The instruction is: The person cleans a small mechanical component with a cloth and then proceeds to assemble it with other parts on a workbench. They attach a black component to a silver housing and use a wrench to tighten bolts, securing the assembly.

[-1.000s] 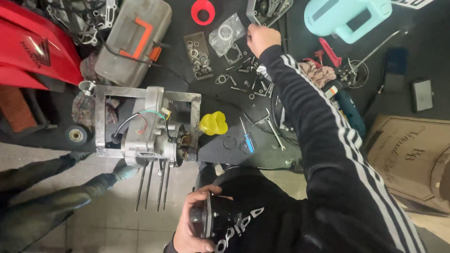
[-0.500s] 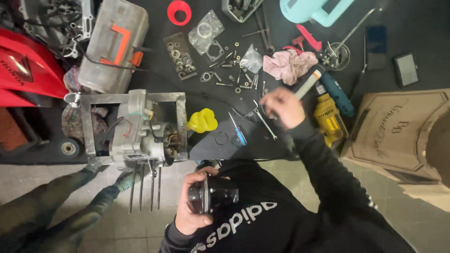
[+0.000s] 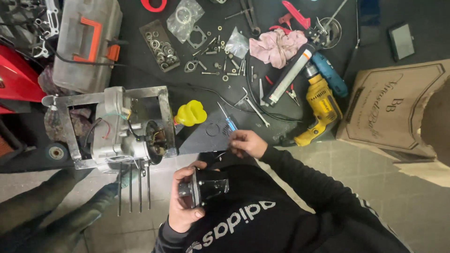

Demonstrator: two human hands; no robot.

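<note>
Roughly centre-left at 9 o'clock, a grey engine casing sits clamped in a metal frame stand on the dark floor mat, four long studs pointing toward 6. Grey toolbox with orange latches lies at 11. Flat cardboard box at 3. Yellow drill at 2, a blue tool just beside it, grey-white tube touching the drill's top end. Pink rag at 1. Yellow rubbery cap just beside the stand's right edge. Tray of washers at 12, loose bolts and nuts scattered near it. Left hand, at 6, is wrapped tight around a black cylindrical engine part, held over the lap. Right hand, just right of centre, fingers pinched together on something small; cannot tell what. Blue-handled screwdriver lies just above that hand, near but apart.
</note>
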